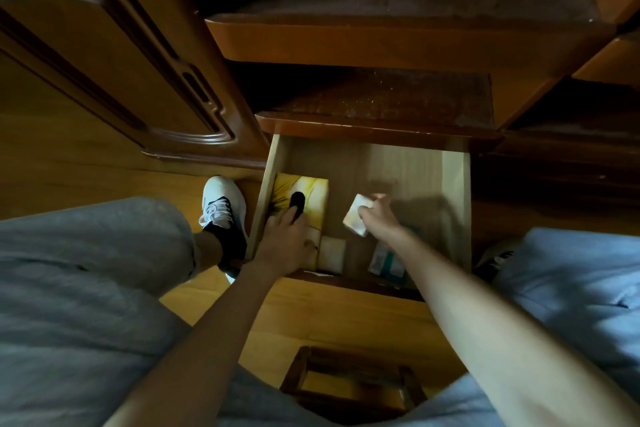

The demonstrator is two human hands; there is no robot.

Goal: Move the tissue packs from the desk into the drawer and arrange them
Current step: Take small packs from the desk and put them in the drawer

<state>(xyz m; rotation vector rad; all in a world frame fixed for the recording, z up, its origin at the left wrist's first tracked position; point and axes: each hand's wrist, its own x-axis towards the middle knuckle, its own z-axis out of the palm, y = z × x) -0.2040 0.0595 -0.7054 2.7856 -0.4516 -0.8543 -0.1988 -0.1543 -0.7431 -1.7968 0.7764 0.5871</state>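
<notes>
The pale wooden drawer [457,191] stands pulled out below the desk. A yellow tissue box [313,191] with a dark oval opening lies in its left part, and my left hand [285,239] rests on it with fingers stretched toward the opening. My right hand [375,217] holds a small white tissue pack [354,217] above the drawer's middle. A small white pack [332,253] lies at the drawer's front beside the box. A white and teal pack [386,262] lies at the front under my right forearm, partly hidden.
Dark wooden desk shelves [381,42] overhang the drawer's back. A carved cabinet door [114,62] stands at the left. My grey-trousered knees flank the drawer, a white shoe [221,201] sits left of it, and a wooden stool [349,381] is below me.
</notes>
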